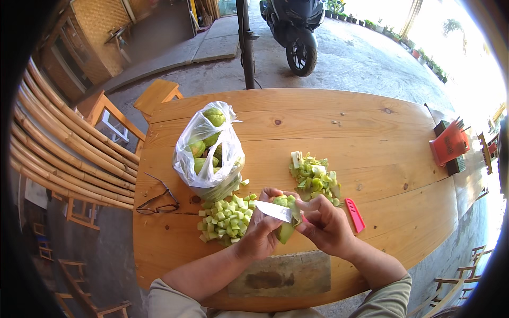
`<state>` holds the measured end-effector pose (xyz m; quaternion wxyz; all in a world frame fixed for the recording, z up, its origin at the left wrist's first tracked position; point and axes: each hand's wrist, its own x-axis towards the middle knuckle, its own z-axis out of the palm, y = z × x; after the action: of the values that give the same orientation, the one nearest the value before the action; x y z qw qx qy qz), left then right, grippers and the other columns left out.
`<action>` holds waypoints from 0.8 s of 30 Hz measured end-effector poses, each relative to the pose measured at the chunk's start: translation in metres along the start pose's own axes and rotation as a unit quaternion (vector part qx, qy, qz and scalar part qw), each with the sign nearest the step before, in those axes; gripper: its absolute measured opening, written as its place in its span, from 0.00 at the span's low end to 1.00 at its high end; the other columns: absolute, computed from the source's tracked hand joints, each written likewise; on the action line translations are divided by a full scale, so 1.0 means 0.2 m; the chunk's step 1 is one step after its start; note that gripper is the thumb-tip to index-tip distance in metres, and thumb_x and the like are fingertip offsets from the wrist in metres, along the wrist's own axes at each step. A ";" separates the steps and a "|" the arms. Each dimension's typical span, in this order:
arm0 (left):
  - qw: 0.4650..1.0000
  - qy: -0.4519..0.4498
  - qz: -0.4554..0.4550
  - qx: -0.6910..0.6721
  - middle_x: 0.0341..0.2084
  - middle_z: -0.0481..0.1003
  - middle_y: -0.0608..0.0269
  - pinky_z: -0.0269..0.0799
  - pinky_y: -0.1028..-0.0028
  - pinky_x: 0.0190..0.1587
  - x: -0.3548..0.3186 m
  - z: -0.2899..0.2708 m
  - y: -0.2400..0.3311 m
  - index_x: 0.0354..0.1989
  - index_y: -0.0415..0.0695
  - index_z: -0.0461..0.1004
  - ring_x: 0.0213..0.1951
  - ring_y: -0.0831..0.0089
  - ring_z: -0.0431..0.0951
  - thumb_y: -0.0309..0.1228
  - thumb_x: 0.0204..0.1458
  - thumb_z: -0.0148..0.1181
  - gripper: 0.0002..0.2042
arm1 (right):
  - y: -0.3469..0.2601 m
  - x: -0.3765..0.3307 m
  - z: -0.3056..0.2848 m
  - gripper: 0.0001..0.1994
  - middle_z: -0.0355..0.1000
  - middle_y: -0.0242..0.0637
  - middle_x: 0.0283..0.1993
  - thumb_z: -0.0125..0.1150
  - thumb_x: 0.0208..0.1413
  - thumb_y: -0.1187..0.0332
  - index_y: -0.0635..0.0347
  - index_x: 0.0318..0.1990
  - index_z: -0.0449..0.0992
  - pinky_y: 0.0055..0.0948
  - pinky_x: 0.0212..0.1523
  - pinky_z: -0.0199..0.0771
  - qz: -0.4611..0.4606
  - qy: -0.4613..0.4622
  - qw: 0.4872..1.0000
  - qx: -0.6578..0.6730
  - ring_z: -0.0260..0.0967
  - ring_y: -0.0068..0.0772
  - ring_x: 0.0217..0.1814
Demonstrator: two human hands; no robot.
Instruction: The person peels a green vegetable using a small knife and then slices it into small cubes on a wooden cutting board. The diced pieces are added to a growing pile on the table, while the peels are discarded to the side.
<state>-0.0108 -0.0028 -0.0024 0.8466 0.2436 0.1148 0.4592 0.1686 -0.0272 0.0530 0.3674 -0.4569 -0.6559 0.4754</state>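
Observation:
Above the front part of the wooden table, my left hand [262, 233] is closed around a green chayote [287, 231], partly hidden by fingers. My right hand [328, 225] grips a knife with a wide pale blade [274, 211]; a bit of its pink handle shows between the fingers. The blade lies across the chayote, pointing left, and a strip of peel [297, 212] hangs by the right thumb. Left of my hands sits a heap of diced chayote [227, 220]. A pile of peelings and trimmings [314, 176] lies just beyond them.
A white plastic bag [185, 153] of whole chayotes stands at the left, with eyeglasses [159, 205] beside it. Close to my right hand lies a pink knife sheath [355, 215]. A worn cutting board [286, 273] rests at the near edge; a red container [449, 143] stands far right.

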 end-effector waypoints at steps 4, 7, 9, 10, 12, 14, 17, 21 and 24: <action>0.999 -0.010 -0.006 -0.034 0.55 0.61 0.54 0.76 0.67 0.49 -0.01 -0.02 0.00 0.57 0.55 0.54 0.53 0.61 0.71 0.31 0.57 0.56 0.22 | -0.01 0.01 -0.02 0.13 0.71 0.27 0.27 0.59 0.61 0.73 0.64 0.48 0.63 0.15 0.31 0.60 0.023 -0.027 0.999 0.013 0.58 0.09 0.31; 1.000 -0.010 -0.015 -0.007 0.55 0.62 0.54 0.76 0.65 0.50 0.00 -0.02 0.01 0.56 0.54 0.54 0.53 0.61 0.71 0.32 0.56 0.56 0.22 | -0.02 0.03 -0.04 0.11 0.72 0.27 0.29 0.58 0.61 0.75 0.64 0.47 0.64 0.15 0.32 0.60 0.016 -0.034 0.999 0.039 0.58 0.08 0.31; 0.999 -0.009 -0.023 0.022 0.53 0.63 0.55 0.75 0.66 0.52 0.00 0.00 0.02 0.55 0.52 0.53 0.53 0.63 0.71 0.32 0.54 0.57 0.23 | 0.03 0.02 -0.03 0.10 0.73 0.28 0.30 0.57 0.61 0.75 0.64 0.47 0.64 0.15 0.32 0.60 0.015 -0.015 0.997 0.080 0.59 0.08 0.32; 0.999 -0.009 -0.027 0.032 0.53 0.63 0.55 0.74 0.67 0.54 -0.01 0.02 0.03 0.55 0.51 0.52 0.53 0.66 0.71 0.31 0.53 0.57 0.24 | 0.04 0.02 -0.04 0.11 0.75 0.32 0.31 0.58 0.61 0.75 0.63 0.48 0.66 0.17 0.32 0.64 0.011 -0.019 0.997 0.073 0.63 0.11 0.32; 0.998 0.010 -0.038 0.053 0.51 0.65 0.55 0.74 0.68 0.52 0.00 0.05 0.03 0.54 0.51 0.52 0.53 0.66 0.71 0.32 0.52 0.57 0.24 | 0.06 0.02 -0.06 0.12 0.79 0.38 0.34 0.58 0.61 0.75 0.62 0.50 0.68 0.20 0.34 0.70 0.003 -0.026 0.998 0.059 0.71 0.15 0.34; 0.994 0.048 -0.054 0.078 0.49 0.66 0.54 0.78 0.68 0.44 0.01 0.06 0.04 0.53 0.56 0.55 0.51 0.62 0.71 0.36 0.53 0.56 0.21 | 0.05 0.04 -0.08 0.12 0.77 0.34 0.31 0.56 0.63 0.73 0.62 0.52 0.68 0.18 0.30 0.67 0.064 -0.011 0.994 0.089 0.68 0.14 0.30; 0.996 0.072 -0.051 0.009 0.48 0.66 0.54 0.78 0.70 0.39 0.02 0.00 0.04 0.52 0.57 0.57 0.49 0.63 0.71 0.36 0.53 0.55 0.19 | 0.05 0.08 -0.12 0.14 0.72 0.28 0.27 0.52 0.66 0.68 0.60 0.56 0.69 0.15 0.25 0.61 0.163 0.036 0.976 0.142 0.60 0.12 0.24; 0.993 0.104 -0.048 -0.008 0.47 0.67 0.53 0.75 0.73 0.34 0.03 0.02 0.04 0.49 0.59 0.61 0.47 0.61 0.71 0.40 0.54 0.55 0.16 | 0.05 0.11 -0.19 0.21 0.67 0.29 0.24 0.46 0.69 0.61 0.58 0.65 0.63 0.15 0.17 0.50 0.218 0.034 0.954 0.202 0.49 0.12 0.16; 0.991 0.109 -0.062 -0.036 0.47 0.67 0.52 0.75 0.72 0.34 0.02 0.02 0.03 0.49 0.59 0.63 0.47 0.60 0.71 0.40 0.54 0.55 0.15 | 0.03 0.11 -0.19 0.26 0.68 0.32 0.24 0.45 0.69 0.59 0.57 0.70 0.55 0.16 0.17 0.51 0.242 0.036 0.946 0.214 0.49 0.13 0.15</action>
<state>-0.0110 0.0030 0.0046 0.8641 0.1541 0.2048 0.4331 0.1989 0.0065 0.0586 0.3539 -0.5295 -0.3948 0.6622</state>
